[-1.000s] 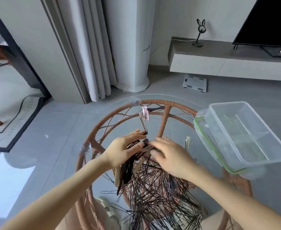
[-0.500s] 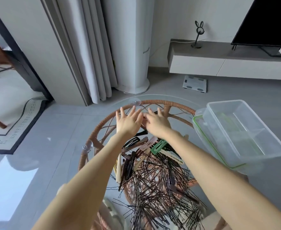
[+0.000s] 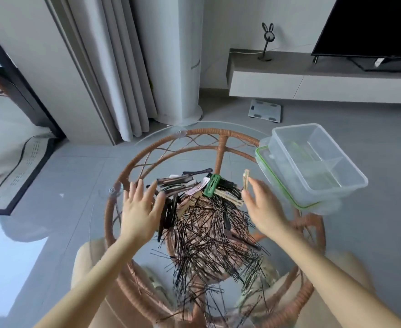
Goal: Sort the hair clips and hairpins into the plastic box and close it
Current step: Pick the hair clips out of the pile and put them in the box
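One round glass tabletop (image 3: 194, 152) on a woven cane frame carries everything for the task. In its middle lies one loose heap of thin black hairpins (image 3: 209, 245), far too many and too tangled to count. Along the far edge of that heap is a cluster of hair clips (image 3: 185, 183) in brown, black, pink and beige; they overlap, so an exact count cannot be made, but there look to be about a dozen. Only one green clip (image 3: 211, 188) shows among them. One beige clip (image 3: 246, 180) lies apart from them, to their right. Two bare hands are in view. The left hand (image 3: 141, 211) is at the left side of the heap, palm down, its fingers (image 3: 133, 192) straight and spread, gripping nothing. The right hand (image 3: 265, 209) is at the right side of the heap with loosely extended fingers and also holds nothing; its fingertips are just beside the lone beige clip, and whether they touch it cannot be told. At the right edge of the tabletop stands one clear plastic box (image 3: 289, 159) with inner dividers, uncovered, resting on top of its one green-edged lid (image 3: 264, 150). On the floor beyond are one bathroom scale (image 3: 264, 110) and, on a low bench, one television (image 3: 372, 27).
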The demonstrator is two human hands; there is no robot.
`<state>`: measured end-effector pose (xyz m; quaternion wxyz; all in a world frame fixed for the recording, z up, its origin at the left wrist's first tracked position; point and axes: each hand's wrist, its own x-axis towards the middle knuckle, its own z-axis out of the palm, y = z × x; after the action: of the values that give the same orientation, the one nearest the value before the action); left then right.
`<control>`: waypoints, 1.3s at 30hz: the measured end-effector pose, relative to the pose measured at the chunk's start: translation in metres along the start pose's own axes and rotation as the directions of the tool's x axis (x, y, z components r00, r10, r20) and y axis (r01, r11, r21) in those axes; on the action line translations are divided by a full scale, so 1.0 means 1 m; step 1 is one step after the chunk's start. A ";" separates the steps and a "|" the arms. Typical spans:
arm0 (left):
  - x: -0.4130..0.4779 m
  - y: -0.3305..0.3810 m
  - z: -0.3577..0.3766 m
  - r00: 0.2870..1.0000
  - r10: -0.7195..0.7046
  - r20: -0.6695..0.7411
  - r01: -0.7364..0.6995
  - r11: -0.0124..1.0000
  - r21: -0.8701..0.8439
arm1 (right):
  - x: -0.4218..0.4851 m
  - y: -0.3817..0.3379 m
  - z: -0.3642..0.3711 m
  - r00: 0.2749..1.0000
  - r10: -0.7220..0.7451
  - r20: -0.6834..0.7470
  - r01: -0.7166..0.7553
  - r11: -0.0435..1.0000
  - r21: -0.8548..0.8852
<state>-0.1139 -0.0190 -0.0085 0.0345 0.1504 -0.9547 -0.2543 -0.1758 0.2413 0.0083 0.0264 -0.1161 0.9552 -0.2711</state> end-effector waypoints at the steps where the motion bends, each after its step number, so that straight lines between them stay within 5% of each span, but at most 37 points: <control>1: -0.003 0.006 0.009 1.000 -0.009 -0.008 0.009 0.999 0.032 | -0.002 -0.003 0.012 1.000 0.021 0.000 -0.021 0.998 -0.061; 7: 0.004 0.062 0.042 0.997 -0.006 -0.078 -0.004 0.991 -0.133 | 0.003 -0.046 0.054 0.999 -0.024 -0.048 0.024 1.000 -0.015; 13: -0.005 0.070 0.025 0.996 -0.020 -0.084 -0.012 0.931 -0.364 | -0.014 -0.054 0.020 0.996 -0.062 -0.067 0.079 0.949 0.306; 16: -0.042 0.048 0.002 0.984 0.178 -0.009 -0.174 0.950 -0.259 | -0.052 -0.027 -0.011 0.988 -0.156 0.004 0.144 0.922 0.360; 20: -0.101 0.018 -0.010 0.750 0.618 0.234 -0.650 0.755 0.089 | -0.108 0.021 -0.032 0.892 -0.345 0.292 0.339 0.938 0.073; 24: -0.135 0.018 0.007 0.595 0.720 0.358 -0.804 0.521 0.288 | -0.147 0.039 -0.021 0.867 -0.342 0.363 0.427 0.885 -0.186; 34: -0.109 0.040 0.029 0.719 0.632 0.289 -0.694 0.636 0.338 | -0.114 0.004 0.025 0.922 -0.320 0.219 0.367 0.902 -0.229; 39: -0.079 0.050 0.033 0.720 0.642 0.263 -0.693 0.648 0.314 | -0.081 -0.005 0.027 0.934 -0.307 0.180 0.338 0.924 -0.178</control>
<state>-0.0566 0.0621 -0.0111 0.0339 -0.2252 -0.9730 -0.0367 -0.0928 0.2430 -0.0130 0.0402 -0.2942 0.9411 -0.1620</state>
